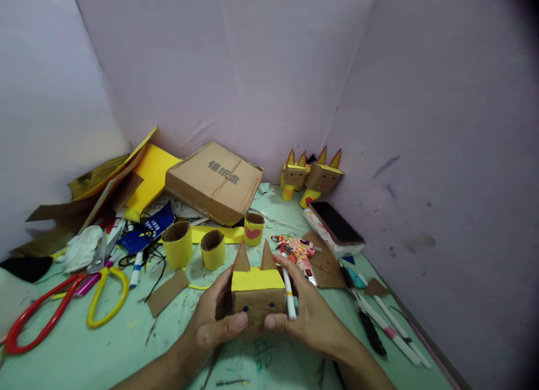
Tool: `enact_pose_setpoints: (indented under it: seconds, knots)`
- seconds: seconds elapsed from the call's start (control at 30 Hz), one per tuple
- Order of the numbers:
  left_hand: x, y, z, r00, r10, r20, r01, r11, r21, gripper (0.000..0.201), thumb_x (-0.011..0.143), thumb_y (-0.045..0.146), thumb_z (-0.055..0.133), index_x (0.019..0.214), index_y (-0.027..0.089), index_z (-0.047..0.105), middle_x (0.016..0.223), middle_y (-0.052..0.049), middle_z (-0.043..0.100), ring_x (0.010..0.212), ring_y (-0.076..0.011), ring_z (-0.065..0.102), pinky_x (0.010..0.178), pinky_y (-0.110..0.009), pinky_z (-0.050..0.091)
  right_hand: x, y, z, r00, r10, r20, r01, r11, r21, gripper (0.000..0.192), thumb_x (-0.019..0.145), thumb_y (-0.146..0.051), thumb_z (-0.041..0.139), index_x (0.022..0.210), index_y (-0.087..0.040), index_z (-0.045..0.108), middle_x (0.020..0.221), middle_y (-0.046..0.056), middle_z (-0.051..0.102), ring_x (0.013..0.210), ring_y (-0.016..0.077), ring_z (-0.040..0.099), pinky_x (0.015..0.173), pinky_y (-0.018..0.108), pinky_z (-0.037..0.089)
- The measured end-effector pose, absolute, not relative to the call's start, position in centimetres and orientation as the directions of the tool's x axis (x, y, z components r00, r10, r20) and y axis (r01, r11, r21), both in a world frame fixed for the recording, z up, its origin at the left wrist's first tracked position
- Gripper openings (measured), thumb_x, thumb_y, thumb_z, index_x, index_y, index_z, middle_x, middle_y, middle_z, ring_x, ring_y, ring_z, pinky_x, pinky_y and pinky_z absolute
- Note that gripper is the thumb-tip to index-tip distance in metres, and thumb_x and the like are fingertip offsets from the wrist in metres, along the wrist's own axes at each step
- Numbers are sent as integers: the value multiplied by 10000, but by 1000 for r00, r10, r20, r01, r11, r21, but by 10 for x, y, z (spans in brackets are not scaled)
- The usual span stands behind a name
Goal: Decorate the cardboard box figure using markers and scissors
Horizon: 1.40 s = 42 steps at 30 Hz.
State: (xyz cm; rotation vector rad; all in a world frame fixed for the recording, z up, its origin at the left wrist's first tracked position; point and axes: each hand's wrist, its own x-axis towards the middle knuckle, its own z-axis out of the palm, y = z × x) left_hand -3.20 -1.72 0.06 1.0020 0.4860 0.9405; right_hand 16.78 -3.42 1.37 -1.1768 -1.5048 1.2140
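A small brown cardboard box head (pixel 261 298) with a yellow top, two pointed ears and drawn eyes is held low over the table, its face toward me. My left hand (pixel 214 316) is wrapped round its left side, thumb on the front. On the opposite side my right hand (pixel 310 310) grips the box, thumb also in front. A white marker with a red tip (pixel 289 289) is tucked between that hand and the box, tip up. Beyond the head stand two plain yellow tubes (pixel 178 249) and one yellow tube with a red heart (pixel 254 233).
Red-handled scissors (pixel 42 317) and yellow-handled scissors (pixel 107 300) lie left. Behind are a flat cardboard box (pixel 214 182) and yellow sheets (pixel 154 177). Finished eared figures (pixel 323 179) stand at the back right, near a phone (pixel 336 223). Pens (pixel 389 328) lie along the right edge.
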Motion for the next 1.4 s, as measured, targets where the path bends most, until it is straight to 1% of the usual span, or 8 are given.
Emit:
enact_pose_setpoints:
  seconds: [0.23,0.4,0.67,0.87,0.97,1.1,1.23,1.4]
  knots:
    - [-32,-17,-3,502,862,75,-400,155,904,854,688,368,826,1426,158,452,1410,-144,567,1347,-415,448,1127,-480,366,168,-34,17,-189,982,-16,127,8,-992,1066,576,-415,866,1466,-155,339,1481,178,458,1357,335,455,1127,465,354]
    - [-31,-15,-5,522,848,97,-389,135,911,844,699,369,825,1425,165,447,1378,-152,590,1293,-416,508,1061,-478,432,171,-33,12,-187,982,-1,182,34,-983,1133,574,-487,863,1504,-138,319,1487,184,463,1384,347,422,1154,479,312]
    - [-34,-13,-5,542,836,89,-366,139,920,848,683,371,830,1418,163,461,1407,-138,568,1337,-413,460,1106,-499,390,170,-33,11,-204,978,42,185,81,-979,1100,585,-483,856,1496,-124,355,1453,186,514,1350,352,471,1138,486,342]
    - [-34,-16,0,520,852,59,-375,166,912,833,682,361,825,1406,146,473,1347,-146,614,1295,-416,504,1062,-494,434,171,-33,15,-228,973,41,102,66,-993,1081,600,-531,858,1497,-192,358,1402,163,575,1300,353,531,1081,524,412]
    - [-36,-17,1,512,858,45,-382,180,906,803,676,365,820,1383,150,504,1321,-138,635,1276,-417,520,1044,-488,448,177,-33,19,-127,989,79,101,92,-991,1050,605,-606,830,1473,-203,400,1312,175,646,1184,354,623,968,516,510]
    - [-37,-19,-1,511,859,26,-379,198,904,793,689,370,803,1399,190,498,1336,-113,630,1279,-400,521,1028,-453,454,187,-33,13,265,927,265,86,251,-964,606,870,-612,582,1330,-217,572,1023,120,767,883,251,721,748,385,577]
    - [-37,-23,-4,512,859,21,-310,162,937,808,681,414,807,1397,202,499,1352,-120,619,1285,-411,508,1040,-473,431,182,-33,7,378,842,384,72,387,-919,519,920,-621,485,1083,-196,734,583,17,673,542,165,613,548,287,510]
    - [-36,-28,-3,533,846,25,-268,141,953,830,673,470,801,1393,200,491,1342,-129,623,1270,-411,516,1042,-487,424,159,-31,17,407,804,434,175,398,-901,444,926,-555,529,793,-188,739,531,-21,544,472,115,508,447,220,404]
